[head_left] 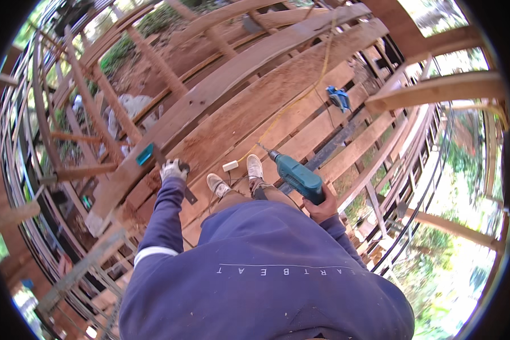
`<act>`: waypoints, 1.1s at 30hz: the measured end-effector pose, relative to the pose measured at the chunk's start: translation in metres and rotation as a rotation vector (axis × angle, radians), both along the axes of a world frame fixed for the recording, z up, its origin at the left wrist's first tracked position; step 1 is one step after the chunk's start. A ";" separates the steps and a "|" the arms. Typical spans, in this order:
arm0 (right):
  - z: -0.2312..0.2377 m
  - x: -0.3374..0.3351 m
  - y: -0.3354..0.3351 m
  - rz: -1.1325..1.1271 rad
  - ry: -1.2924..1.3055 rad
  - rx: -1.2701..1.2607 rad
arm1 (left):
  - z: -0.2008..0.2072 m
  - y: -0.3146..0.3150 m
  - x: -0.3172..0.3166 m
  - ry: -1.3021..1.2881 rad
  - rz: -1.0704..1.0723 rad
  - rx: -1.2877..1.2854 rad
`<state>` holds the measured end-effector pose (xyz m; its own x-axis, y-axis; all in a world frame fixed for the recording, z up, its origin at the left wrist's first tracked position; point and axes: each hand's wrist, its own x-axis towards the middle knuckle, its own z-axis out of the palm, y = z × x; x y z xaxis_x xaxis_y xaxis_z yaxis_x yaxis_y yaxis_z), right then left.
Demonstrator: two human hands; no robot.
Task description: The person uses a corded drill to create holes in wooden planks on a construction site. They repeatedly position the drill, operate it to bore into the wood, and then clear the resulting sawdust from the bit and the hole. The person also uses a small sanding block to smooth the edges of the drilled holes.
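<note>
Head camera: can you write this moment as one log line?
left hand: white-gloved, at dark flat strip, grip unclear | right hand: holding teal pistol-shaped power drill | near pale shoes: white rectangular box

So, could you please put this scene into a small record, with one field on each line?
Left hand: gloved, at a dark metal strip; exact grip unclear
Right hand: bare, holding a teal power drill
Drill bit: fitted, pointing forward and left
Left of left hand: teal object, kind unclear
Near the shoes: white block
Farther ahead: yellow cord; blue tool, right of the cord
Surface: wooden boards, some with gaps between
</note>
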<state>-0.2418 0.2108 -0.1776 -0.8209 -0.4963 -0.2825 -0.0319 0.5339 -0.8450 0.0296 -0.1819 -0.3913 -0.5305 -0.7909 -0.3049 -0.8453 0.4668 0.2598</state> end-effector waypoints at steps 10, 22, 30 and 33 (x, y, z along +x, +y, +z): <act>-0.006 -0.017 0.018 -0.129 0.009 0.008 | -0.091 -0.084 -0.091 0.719 0.373 0.378; -0.048 -0.181 -0.062 0.091 -0.234 -0.082 | -0.044 -0.146 -0.318 0.260 0.380 0.058; -0.071 -0.251 -0.152 0.298 -0.326 -0.186 | -0.051 -0.132 -0.280 0.670 0.659 -0.281; -0.076 -0.261 -0.168 0.352 -0.297 -0.175 | -0.054 -0.110 -0.250 0.812 0.969 -0.302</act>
